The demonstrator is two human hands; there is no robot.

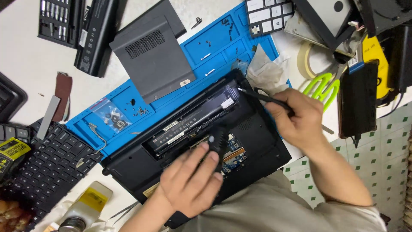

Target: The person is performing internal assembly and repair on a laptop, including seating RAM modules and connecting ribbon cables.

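Observation:
A black laptop [257,141] lies upside down on a blue work mat [214,43], its bottom cover off and its battery and circuit board exposed. My left hand [193,178] rests on the laptop's open bay and grips a small black brush-like tool [217,139]. My right hand [296,116] holds a thin black screwdriver [257,95], whose tip touches the laptop's far corner. The removed grey cover panel [152,58] lies on the mat beyond the laptop.
A loose black keyboard [51,165] lies at the left. A screwdriver bit set [58,19] and a battery [96,36] sit at the far left. Small screws [139,111] dot the mat. Green scissors [322,88], tape, a black phone [357,99] and a glue bottle [88,206] lie around.

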